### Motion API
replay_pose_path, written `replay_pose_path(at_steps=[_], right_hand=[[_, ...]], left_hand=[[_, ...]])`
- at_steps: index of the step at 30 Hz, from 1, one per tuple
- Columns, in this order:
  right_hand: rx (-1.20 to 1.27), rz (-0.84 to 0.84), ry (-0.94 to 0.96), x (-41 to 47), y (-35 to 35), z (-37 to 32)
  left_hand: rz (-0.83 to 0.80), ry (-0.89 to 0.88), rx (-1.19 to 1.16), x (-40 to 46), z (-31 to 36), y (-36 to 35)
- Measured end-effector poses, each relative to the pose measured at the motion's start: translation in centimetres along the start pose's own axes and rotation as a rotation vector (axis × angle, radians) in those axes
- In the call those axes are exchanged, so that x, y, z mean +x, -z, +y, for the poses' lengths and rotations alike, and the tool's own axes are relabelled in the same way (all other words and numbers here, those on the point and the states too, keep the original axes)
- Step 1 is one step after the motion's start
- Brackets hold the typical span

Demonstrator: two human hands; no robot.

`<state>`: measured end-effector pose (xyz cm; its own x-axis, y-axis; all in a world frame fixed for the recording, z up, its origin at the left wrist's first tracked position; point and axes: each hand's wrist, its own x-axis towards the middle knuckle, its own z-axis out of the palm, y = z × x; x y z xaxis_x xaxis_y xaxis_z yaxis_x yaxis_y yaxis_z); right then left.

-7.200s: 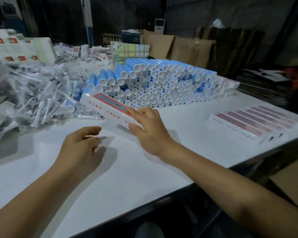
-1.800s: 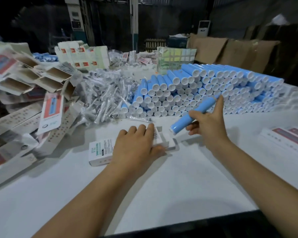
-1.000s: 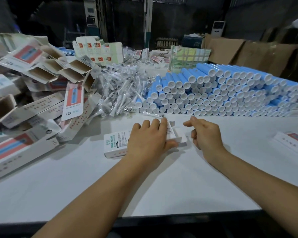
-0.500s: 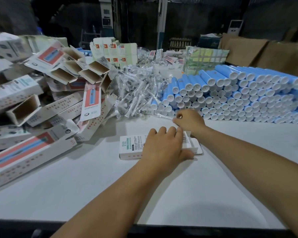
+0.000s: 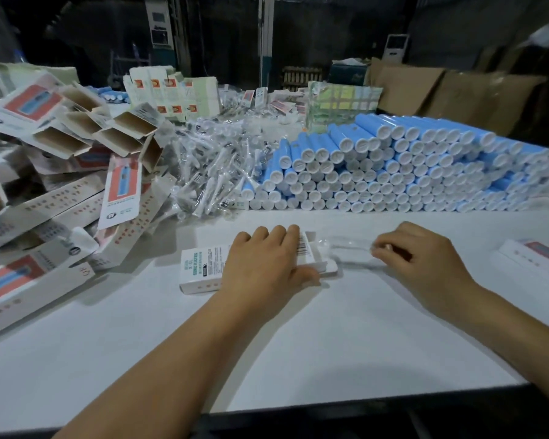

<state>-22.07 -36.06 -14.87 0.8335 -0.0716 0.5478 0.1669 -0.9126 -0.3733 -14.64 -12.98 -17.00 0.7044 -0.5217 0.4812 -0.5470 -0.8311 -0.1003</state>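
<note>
The white bench (image 5: 298, 343) carries everything. Across its back right runs the stack of blue tubes (image 5: 409, 172), white caps facing me. To the left sprawls the heap of open cartons (image 5: 61, 153), and between the two lies the pile of bagged brush heads (image 5: 216, 166). A few closed cartons (image 5: 536, 258) sit at the right edge.

The carton I am filling, the box (image 5: 203, 264), lies flat in the middle of the bench with its open end to the right. My left grip (image 5: 263, 264) rests on top of it, fingers laid straight across the lid and pressing it down, not wrapped around it.

The change is on the right. Under two seconds ago my right grip (image 5: 425, 261) held a blue tube at the box mouth. A second ago that tube was out of sight, so I judge it is inside the box. Half a second ago the right grip was reaching into the brush-head pile. Now it is back beside the box, fingertips pinched together on a clear packet (image 5: 346, 248), whose far end lies just at the open flap.

I take it the tube step is done and the packet goes in next, then the flap closes.
</note>
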Motion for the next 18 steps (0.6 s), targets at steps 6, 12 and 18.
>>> replay_pose_path(at_steps=[6, 12, 18], right_hand=[[-0.189, 0.008, 0.242, 0.3, -0.8, -2.5], [0.577, -0.135, -0.243, 0.4, -3.6, -7.1], [0.792, 0.071, -0.395, -0.8, -2.3, -6.3]], left_hand=[[0.026, -0.043, -0.023, -0.3, 0.6, 0.4], [0.147, -0.103, -0.046, -0.6, 0.9, 0.8], [0.082, -0.048, -0.035, -0.4, 0.8, 0.8]])
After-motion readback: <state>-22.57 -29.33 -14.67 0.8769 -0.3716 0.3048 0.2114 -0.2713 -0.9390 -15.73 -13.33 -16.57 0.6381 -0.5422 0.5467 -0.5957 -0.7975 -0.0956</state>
